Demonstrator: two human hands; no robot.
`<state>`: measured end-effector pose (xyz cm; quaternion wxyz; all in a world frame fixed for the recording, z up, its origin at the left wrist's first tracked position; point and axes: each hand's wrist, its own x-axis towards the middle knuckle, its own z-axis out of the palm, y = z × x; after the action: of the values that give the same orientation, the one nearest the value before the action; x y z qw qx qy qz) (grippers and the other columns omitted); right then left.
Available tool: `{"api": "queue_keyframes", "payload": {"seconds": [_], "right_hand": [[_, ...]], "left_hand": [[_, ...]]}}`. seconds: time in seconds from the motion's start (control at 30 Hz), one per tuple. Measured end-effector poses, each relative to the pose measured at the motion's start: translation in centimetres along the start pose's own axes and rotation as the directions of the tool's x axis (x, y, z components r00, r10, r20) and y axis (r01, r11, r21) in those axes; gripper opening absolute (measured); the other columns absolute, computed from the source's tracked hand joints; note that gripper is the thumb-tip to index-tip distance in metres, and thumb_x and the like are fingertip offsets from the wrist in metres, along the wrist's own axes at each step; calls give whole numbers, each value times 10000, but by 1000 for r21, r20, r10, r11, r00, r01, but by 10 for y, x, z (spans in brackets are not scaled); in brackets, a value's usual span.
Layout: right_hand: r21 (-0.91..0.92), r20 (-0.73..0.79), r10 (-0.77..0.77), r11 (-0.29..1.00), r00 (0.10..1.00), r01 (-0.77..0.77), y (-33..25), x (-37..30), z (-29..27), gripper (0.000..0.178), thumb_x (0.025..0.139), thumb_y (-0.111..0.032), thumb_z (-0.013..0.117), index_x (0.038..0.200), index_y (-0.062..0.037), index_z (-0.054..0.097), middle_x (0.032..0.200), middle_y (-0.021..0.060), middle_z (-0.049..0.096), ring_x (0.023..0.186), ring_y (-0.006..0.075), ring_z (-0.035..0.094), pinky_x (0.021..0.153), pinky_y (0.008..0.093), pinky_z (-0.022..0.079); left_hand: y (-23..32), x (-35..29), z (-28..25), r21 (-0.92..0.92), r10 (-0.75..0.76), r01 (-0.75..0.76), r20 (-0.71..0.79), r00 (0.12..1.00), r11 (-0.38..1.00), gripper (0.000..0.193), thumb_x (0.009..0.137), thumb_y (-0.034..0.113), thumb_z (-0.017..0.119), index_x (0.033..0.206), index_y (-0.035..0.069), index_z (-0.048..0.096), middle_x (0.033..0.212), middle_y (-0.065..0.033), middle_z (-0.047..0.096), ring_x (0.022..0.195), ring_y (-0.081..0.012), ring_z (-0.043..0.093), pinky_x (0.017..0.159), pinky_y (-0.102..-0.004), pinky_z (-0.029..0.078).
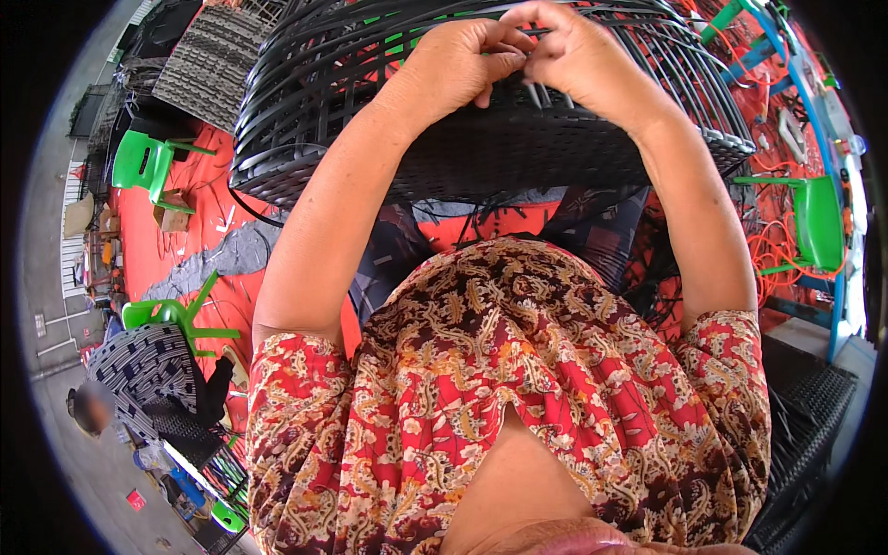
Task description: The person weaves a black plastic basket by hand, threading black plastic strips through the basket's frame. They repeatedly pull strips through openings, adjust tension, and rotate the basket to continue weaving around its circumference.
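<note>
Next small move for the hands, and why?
Probably draw one loose black strip snug against the woven face: left hand and right hand meet with curled fingers just above that face, while the strips there look spread with gaps between them. Whether the fingers already pinch a strip isn't clear.

Open space lies between the two forearms, above the near edge of the black woven piece (555, 153); its tightly woven near side bars a hand from passing through; farther forward, loose black strips (314, 79) leave only narrow slits; the left hand (458, 65) and right hand (592, 69) are close together, with scant room between; at left, red floor (148, 245) gives a lane, bounded by two green chairs (143, 165); at right, orange cords (777, 254), another green chair (819, 225) and a blue frame (821, 134) obstruct sideways reach.
</note>
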<state>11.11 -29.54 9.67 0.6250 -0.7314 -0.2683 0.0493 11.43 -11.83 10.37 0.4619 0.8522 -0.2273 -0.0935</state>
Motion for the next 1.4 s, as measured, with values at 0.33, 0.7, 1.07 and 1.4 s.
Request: {"api": "queue_keyframes", "payload": {"seconds": [0.33,0.7,1.07,1.4], "right_hand": [[-168,-115,497,844,860,-510,-66,-26,-23,471,865,-34,514,1304,-1,350,890,136,626,608,130,597,489,250,449],[281,-141,329,918,934,-281,14,-31,-6,520,811,-47,571,1299,-34,392,847,79,624,526,21,410,431,158,302],[256,-145,295,933,944,-252,1,-34,1,429,820,-69,560,1235,-76,450,860,77,624,542,16,415,452,160,313],[-480,71,251,857,965,-188,-43,-20,-28,370,822,-42,580,1168,9,460,810,132,615,659,171,596,564,308,463]], "left_hand": [[-2,6,7,-347,-78,75,7,997,935,144,861,189,631,862,46,648,636,33,513,460,-27,395,408,-173,271],[-12,6,3,239,-3,9,-26,1000,971,159,784,176,600,767,27,653,579,9,514,538,-76,462,513,-253,363],[3,-2,0,160,-88,73,86,992,984,125,736,142,594,727,21,624,630,16,524,619,-82,467,604,-250,378],[-4,6,16,501,368,-281,-80,926,818,245,850,220,639,991,22,672,736,-11,622,627,-72,522,570,-243,416]]}}
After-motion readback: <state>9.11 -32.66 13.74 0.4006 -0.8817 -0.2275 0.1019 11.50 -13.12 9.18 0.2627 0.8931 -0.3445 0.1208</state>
